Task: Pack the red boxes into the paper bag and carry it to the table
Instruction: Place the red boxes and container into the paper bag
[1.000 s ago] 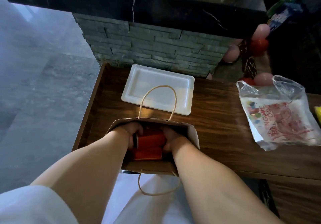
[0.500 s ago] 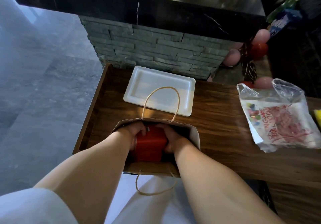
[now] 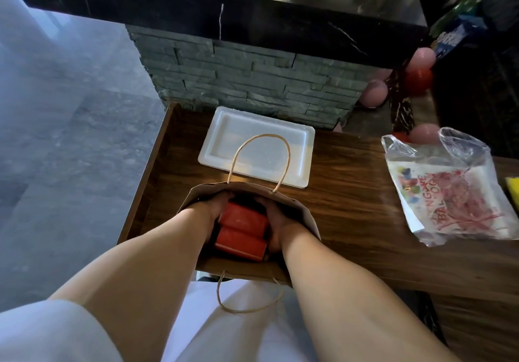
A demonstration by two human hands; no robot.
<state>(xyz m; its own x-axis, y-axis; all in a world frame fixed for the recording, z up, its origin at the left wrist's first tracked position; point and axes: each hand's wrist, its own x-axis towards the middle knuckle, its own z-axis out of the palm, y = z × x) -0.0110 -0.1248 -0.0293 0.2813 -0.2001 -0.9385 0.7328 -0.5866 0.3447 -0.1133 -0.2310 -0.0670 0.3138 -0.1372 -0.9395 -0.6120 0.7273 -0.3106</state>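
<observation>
Inside the open brown paper bag (image 3: 247, 266), two red rectangular boxes (image 3: 242, 229) are lying side by side, long axes running left to right. The left hand (image 3: 212, 215) and right hand (image 3: 276, 225) are flanking their short ends, fingers pressing inward; both equally near.

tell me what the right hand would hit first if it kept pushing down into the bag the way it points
Probably the red boxes it already flanks, then the bottom of the paper bag. The right hand is deep inside and depth there is hard to judge.
</observation>
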